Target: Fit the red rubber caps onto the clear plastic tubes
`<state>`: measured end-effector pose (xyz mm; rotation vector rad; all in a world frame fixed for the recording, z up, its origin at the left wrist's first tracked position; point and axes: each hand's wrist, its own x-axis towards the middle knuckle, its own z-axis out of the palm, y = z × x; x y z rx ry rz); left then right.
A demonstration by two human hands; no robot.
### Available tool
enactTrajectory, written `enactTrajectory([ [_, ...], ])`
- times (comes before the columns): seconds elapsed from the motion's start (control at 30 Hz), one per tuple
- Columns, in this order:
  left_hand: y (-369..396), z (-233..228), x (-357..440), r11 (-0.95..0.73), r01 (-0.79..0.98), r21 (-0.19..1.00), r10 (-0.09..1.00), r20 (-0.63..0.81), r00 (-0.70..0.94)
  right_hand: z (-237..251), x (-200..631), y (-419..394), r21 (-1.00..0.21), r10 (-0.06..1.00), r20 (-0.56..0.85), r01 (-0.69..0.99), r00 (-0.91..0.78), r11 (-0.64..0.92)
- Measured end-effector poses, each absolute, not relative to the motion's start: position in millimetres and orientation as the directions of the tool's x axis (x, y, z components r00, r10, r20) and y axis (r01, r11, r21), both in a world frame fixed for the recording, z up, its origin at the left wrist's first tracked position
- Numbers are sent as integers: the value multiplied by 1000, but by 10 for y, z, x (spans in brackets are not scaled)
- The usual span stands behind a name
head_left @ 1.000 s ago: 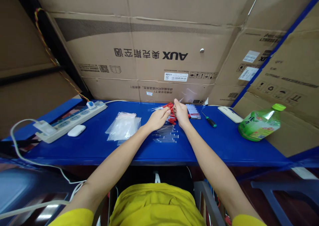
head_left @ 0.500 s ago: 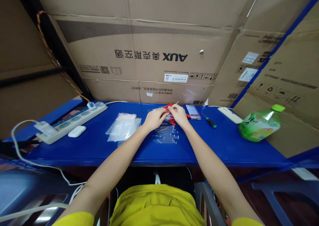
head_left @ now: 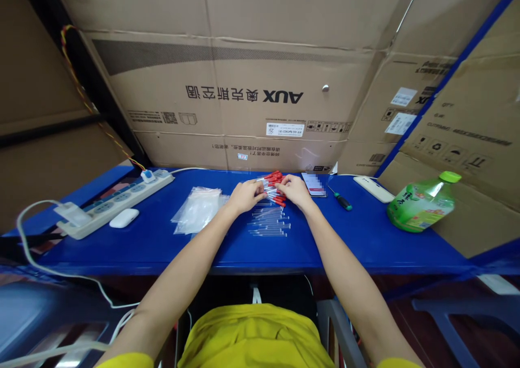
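The left hand (head_left: 245,196) and the right hand (head_left: 296,190) meet over a bunch of thin clear plastic tubes with red caps (head_left: 274,186), fingers curled in on it from either side; they seem to pinch a few tubes between them, though how many each holds is too small to tell. The bunch sits between the two grips, at the fingertips, on the glossy blue tabletop (head_left: 357,238). Just nearer the body than the grips lies a row of bare clear tubes without caps (head_left: 268,223), side by side.

These tubes look very light, stiff and smooth, likely to roll or slide on the slick top, and thin enough to crack if squeezed hard; the capped end looks the surest place to take one.

Beside the left hand lies a heap of small clear plastic bags (head_left: 197,210). Beyond the right hand lie a phone (head_left: 313,184), a small green-handled screwdriver (head_left: 340,199) and, well apart, a tipped green drink bottle (head_left: 422,203). Brown cardboard cartons (head_left: 244,86) wall the space in close behind
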<state>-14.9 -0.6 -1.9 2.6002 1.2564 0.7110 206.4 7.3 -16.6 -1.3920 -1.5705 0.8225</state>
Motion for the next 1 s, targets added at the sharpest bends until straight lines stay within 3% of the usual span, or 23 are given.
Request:
enactTrajectory([
  [0.17, 42, -43, -211, -626, 708, 327, 780, 272, 563, -68, 2081, -24, -705, 955, 277, 653, -107, 277],
  [0.37, 74, -19, -210, -727, 599, 335, 685, 300, 664, 1, 2136, -20, -683, 920, 356, 627, -163, 376],
  [0.43, 60, 8, -185, -763, 527, 374, 643, 350, 681, 3, 2145, -21, -637, 900, 396, 652, -180, 411],
  [0.53, 11, 67, -136, -785, 429, 448, 607, 411, 680, 41, 2123, -78, -471, 846, 486, 749, -219, 465],
  [0.63, -54, 128, -85, -749, 353, 560, 629, 437, 642, 116, 2054, -182, -305, 759, 590, 795, -274, 524],
  [0.7, -101, 162, -51, -697, 289, 657, 664, 438, 605, 152, 1993, -243, -271, 724, 623, 785, -298, 557],
  [0.77, -148, 194, -16, -628, 203, 751, 691, 419, 589, 158, 1931, -279, -317, 725, 646, 781, -238, 539],
  [0.87, -206, 239, 29, -532, 69, 844, 705, 396, 588, 117, 1847, -275, -507, 751, 658, 707, -51, 493],
  [1.0, -228, 259, 47, -466, -58, 883, 725, 419, 547, 49, 1748, -200, -736, 840, 542, 500, 30, 457],
])
